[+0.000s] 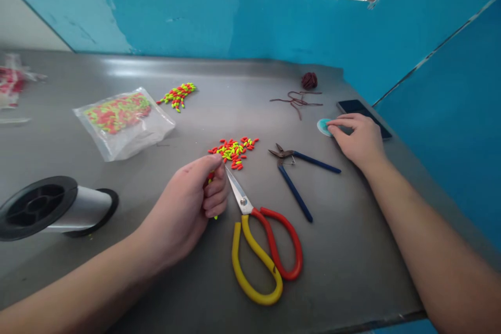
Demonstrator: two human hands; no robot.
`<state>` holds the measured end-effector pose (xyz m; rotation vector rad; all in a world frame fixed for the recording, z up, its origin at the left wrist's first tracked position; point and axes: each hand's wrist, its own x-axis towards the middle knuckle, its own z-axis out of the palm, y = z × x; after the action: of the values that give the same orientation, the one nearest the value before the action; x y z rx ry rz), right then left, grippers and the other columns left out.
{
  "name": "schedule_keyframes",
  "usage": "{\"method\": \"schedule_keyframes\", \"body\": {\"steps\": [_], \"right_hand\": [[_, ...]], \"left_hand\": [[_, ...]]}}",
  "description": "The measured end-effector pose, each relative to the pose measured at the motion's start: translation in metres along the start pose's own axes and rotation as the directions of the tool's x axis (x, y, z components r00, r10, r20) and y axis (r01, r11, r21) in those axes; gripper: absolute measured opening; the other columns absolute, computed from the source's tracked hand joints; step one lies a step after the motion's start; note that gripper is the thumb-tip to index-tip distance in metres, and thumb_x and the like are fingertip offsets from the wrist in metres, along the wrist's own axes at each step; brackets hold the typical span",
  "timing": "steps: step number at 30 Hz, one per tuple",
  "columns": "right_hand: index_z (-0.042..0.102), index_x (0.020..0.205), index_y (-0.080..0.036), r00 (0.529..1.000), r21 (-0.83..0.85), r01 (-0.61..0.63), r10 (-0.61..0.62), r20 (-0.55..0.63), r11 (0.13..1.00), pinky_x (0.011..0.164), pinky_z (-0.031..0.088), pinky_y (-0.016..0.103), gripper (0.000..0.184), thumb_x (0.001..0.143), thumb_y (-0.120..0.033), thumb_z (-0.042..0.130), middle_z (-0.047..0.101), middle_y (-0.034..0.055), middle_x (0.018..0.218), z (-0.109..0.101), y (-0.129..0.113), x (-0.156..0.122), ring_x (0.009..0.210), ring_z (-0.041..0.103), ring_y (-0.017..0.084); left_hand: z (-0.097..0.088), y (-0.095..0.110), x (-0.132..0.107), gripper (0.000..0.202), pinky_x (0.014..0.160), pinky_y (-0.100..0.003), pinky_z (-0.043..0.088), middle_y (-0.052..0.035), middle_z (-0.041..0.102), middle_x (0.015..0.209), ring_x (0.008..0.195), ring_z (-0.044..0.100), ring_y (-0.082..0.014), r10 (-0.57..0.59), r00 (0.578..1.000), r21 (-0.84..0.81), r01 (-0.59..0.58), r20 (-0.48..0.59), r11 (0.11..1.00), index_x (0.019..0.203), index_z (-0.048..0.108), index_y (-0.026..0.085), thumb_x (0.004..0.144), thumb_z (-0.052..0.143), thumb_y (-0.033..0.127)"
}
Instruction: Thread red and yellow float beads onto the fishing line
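Forearms first, both reaching in from the bottom edge over the grey table (352, 255), which is filling nearly the whole view under a blue wall (242, 21). Left hand (191, 203) is sitting low over the middle of the table, and right hand (358, 138) is lying far out on the right side. Over on the left, a big black spool (55, 209) of clear line is lying on its side. Beyond it, a clear plastic bag (125, 125) of red and green beads is lying flat. Red and yellow scissors (262, 240) are lying closed, blade tip just beside the left hand's fingers. Blue-handled pliers (299, 172) are lying open between the two hands. A dark phone (364, 115) is lying just behind the right hand. A loose bead pile (234, 150) is sitting just past the left hand, with a second pile (178, 95) well beyond, near the bag. Dark red cord (297, 99) is trailing near a small ball of cord (309, 80) at the back. Now the small stuff: right fingers are stretching out flat, tips pressing on a teal disc (323, 126). Left fingers are curling shut, pinching a few beads (210, 177) in the fist.
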<state>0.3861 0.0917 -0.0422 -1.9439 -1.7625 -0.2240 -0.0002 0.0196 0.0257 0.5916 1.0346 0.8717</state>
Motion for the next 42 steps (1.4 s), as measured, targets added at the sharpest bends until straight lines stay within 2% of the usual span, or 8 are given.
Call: {"method": "schedule_keyframes", "body": {"steps": [20, 25, 29, 31, 33, 36, 38, 42], "right_hand": [[0.077, 0.113, -0.019, 0.987, 0.191, -0.132, 0.147, -0.066, 0.973, 0.100, 0.062, 0.049, 0.019, 0.107, -0.036, 0.073, 0.079, 0.0083, 0.121, -0.013, -0.014, -0.001, 0.109, 0.075, 0.025], [0.080, 0.114, -0.024, 0.980, 0.418, -0.077, 0.145, -0.134, 0.905, 0.098, 0.060, 0.050, 0.020, 0.106, -0.028, 0.062, 0.080, 0.0138, 0.126, -0.026, -0.065, -0.012, 0.115, 0.075, 0.032], [0.073, 0.130, -0.023, 0.997, 0.654, -0.003, -0.047, 0.059, 0.756, 0.094, 0.064, 0.041, 0.027, 0.108, -0.032, 0.061, 0.081, 0.0098, 0.122, -0.042, -0.140, -0.053, 0.108, 0.078, 0.026], [0.069, 0.139, -0.024, 0.959, 0.756, -0.036, -0.189, 0.209, 0.654, 0.092, 0.066, 0.036, 0.035, 0.110, -0.043, 0.064, 0.082, 0.0080, 0.122, -0.053, -0.173, -0.078, 0.107, 0.079, 0.023], [0.066, 0.144, -0.024, 0.851, 0.862, -0.244, -0.328, 0.410, 0.444, 0.093, 0.065, 0.035, 0.041, 0.106, -0.040, 0.071, 0.078, 0.0086, 0.130, -0.061, -0.194, -0.097, 0.110, 0.075, 0.022], [0.070, 0.135, -0.026, 0.711, 0.793, -0.544, -0.351, 0.609, 0.274, 0.065, 0.060, 0.028, 0.031, 0.106, -0.037, 0.071, 0.077, 0.0037, 0.098, -0.066, -0.205, -0.109, 0.084, 0.073, 0.019], [0.074, 0.113, -0.024, 0.689, 0.746, -0.630, -0.287, 0.666, 0.217, 0.057, 0.053, 0.025, 0.017, 0.106, -0.040, 0.071, 0.070, -0.0003, 0.081, -0.064, -0.202, -0.107, 0.067, 0.065, 0.015], [0.071, 0.092, -0.022, 0.665, 0.711, -0.690, -0.268, 0.697, 0.135, 0.055, 0.045, 0.021, 0.028, 0.109, -0.044, 0.068, 0.071, -0.0009, 0.078, -0.061, -0.191, -0.099, 0.060, 0.055, 0.010]], "left_hand": [[0.000, 0.000, -0.001, 0.041, 0.043, -0.020, 0.030, 0.0046, 0.034, 0.060, 0.050, 0.026, -0.0107, -0.001, 0.999, 0.039, -0.001, 0.051, 0.999, 0.064, 0.052, 0.019, 0.104, 0.056, 0.025], [-0.002, 0.001, -0.005, 0.040, 0.044, -0.021, 0.032, 0.0043, 0.035, 0.060, 0.051, 0.027, -0.0112, 0.006, 0.996, 0.052, -0.011, 0.094, 0.999, 0.066, 0.053, 0.020, 0.104, 0.059, 0.029], [-0.003, 0.004, -0.010, 0.039, 0.045, -0.021, 0.031, 0.0037, 0.037, 0.060, 0.053, 0.029, -0.0116, 0.037, 0.989, 0.087, -0.049, 0.142, 0.995, 0.066, 0.057, 0.019, 0.103, 0.062, 0.031], [-0.003, 0.004, -0.012, 0.039, 0.046, -0.020, 0.031, 0.0036, 0.038, 0.060, 0.054, 0.029, -0.0114, 0.046, 0.981, 0.111, -0.068, 0.188, 0.992, 0.066, 0.059, 0.019, 0.103, 0.063, 0.032], [-0.003, 0.004, -0.014, 0.037, 0.047, -0.019, 0.031, 0.0035, 0.040, 0.061, 0.054, 0.031, -0.0108, 0.036, 0.971, 0.131, -0.068, 0.236, 0.989, 0.068, 0.061, 0.019, 0.102, 0.065, 0.033], [-0.005, 0.002, -0.014, 0.036, 0.046, -0.019, 0.029, 0.0040, 0.040, 0.059, 0.053, 0.032, -0.0100, 0.007, 0.959, 0.153, -0.052, 0.284, 0.987, 0.069, 0.063, 0.018, 0.100, 0.068, 0.036], [-0.006, 0.000, -0.012, 0.036, 0.046, -0.019, 0.028, 0.0040, 0.040, 0.059, 0.052, 0.032, -0.0096, -0.009, 0.952, 0.160, -0.042, 0.306, 0.986, 0.069, 0.063, 0.018, 0.100, 0.069, 0.035], [-0.007, 0.000, -0.006, 0.037, 0.046, -0.020, 0.029, 0.0031, 0.041, 0.061, 0.052, 0.032, -0.0101, 0.004, 0.966, 0.170, -0.050, 0.259, 0.984, 0.068, 0.059, 0.019, 0.102, 0.064, 0.033]]}}
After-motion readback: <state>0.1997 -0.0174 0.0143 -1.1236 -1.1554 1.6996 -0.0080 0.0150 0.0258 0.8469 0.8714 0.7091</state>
